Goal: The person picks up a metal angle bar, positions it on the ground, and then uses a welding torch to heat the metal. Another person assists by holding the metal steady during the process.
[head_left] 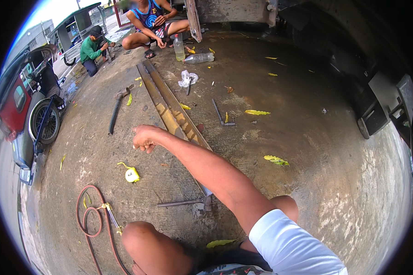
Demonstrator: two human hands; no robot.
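Note:
My right hand [144, 137] reaches left across a long rusty steel channel [167, 103] lying on the concrete, its fingers loosely bent and apart, with nothing seen in them. Below it lies a yellow tape measure [132, 174]. A hammer [205, 203] rests by the channel's near end, another long-handled tool [116, 110] to its left, and an L-shaped wrench [220, 114] to its right. A red hose [83, 215] with a brass cutting torch [111, 215] is coiled at the lower left. My left hand is not in view.
Two co-workers, one squatting [149, 23], one in green [89, 50], are at the back. Two plastic bottles [198, 58], a crumpled white bag [187, 78] and fallen leaves [257, 112] lie around. A red motor tricycle [20, 105] stands left, dark metal structures [376, 105] right.

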